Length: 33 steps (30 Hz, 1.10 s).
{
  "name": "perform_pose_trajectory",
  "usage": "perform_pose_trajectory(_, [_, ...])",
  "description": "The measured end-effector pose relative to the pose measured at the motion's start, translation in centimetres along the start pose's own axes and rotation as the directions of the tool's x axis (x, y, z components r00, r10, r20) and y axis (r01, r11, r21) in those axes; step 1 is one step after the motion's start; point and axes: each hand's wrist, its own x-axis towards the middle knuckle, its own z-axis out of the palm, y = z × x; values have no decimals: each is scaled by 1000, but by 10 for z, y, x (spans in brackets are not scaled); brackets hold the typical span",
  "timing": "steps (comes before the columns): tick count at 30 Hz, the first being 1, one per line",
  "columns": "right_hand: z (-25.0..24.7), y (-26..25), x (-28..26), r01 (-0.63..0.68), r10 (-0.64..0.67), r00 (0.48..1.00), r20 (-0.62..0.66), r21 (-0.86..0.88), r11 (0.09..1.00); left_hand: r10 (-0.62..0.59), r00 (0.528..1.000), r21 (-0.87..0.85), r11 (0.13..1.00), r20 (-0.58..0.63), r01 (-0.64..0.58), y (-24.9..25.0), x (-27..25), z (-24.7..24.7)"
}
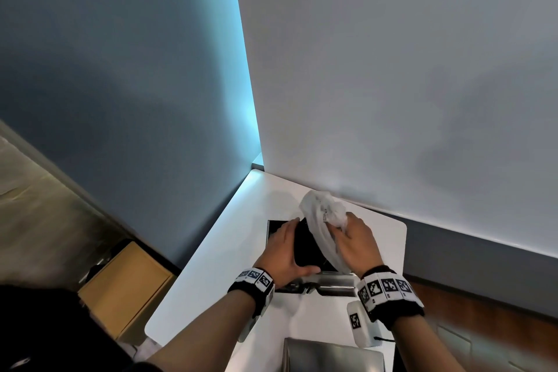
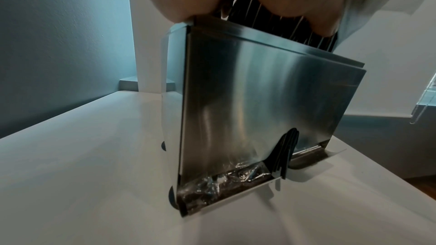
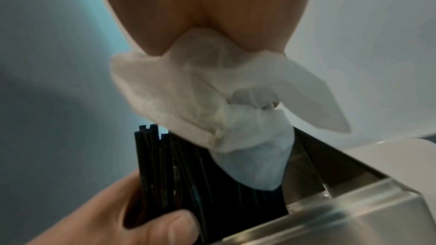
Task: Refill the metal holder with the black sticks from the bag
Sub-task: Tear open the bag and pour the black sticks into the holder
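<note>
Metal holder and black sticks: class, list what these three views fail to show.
- Metal holder interior: steel front wall hides the fill level, left wrist view.
- Black sticks count: merged and blurred, right wrist view.
- White bag contents: opaque, crumpled in right hand.
- Left hand fingertips: hidden behind the bundle, head view.

The metal holder (image 1: 332,279) stands mid-table, its open top filled by black sticks (image 1: 305,246), both hands and the bag (image 1: 321,220). Bare white table (image 1: 217,266) lies at nine o'clock; walls (image 1: 392,100) block twelve.

Likely a café or office corner: a white counter (image 1: 217,251) (rounded corners) against plain blue-grey walls (image 1: 120,69).
</note>
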Motion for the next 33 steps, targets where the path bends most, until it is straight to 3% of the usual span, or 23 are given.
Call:
perform_pose_trajectory(7, [-15,4,-8,-74,96,982,-162,139,988,-20,999,21,1000,30,19,3,-2,-3])
perform_pose_trajectory(11, [-16,3,-11,-97,102,992,-70,61,993,-30,998,48,998,50,28,2,-2,-2])
perform_pose_trajectory(13, [-17,4,-13,-100,106,990,-90,65,993,-30,998,54,998,59,26,3,-2,-2])
perform_pose_trajectory(19, [-36,7,-20,-62,116,968,-220,238,969,-32,997,75,997,73,27,3,-2,-2])
perform_pose_trajectory(24, [-55,10,-33,-54,212,929,-302,459,887,-28,997,105,994,78,20,2,-1,-1])
perform_pose_trajectory(30, [-73,9,-45,-7,272,882,-384,567,823,-25,997,143,990,78,13,3,-1,0])
perform_pose_trajectory(33, [-83,7,-51,24,252,883,-396,575,818,-19,996,158,987,88,5,4,-1,-1])
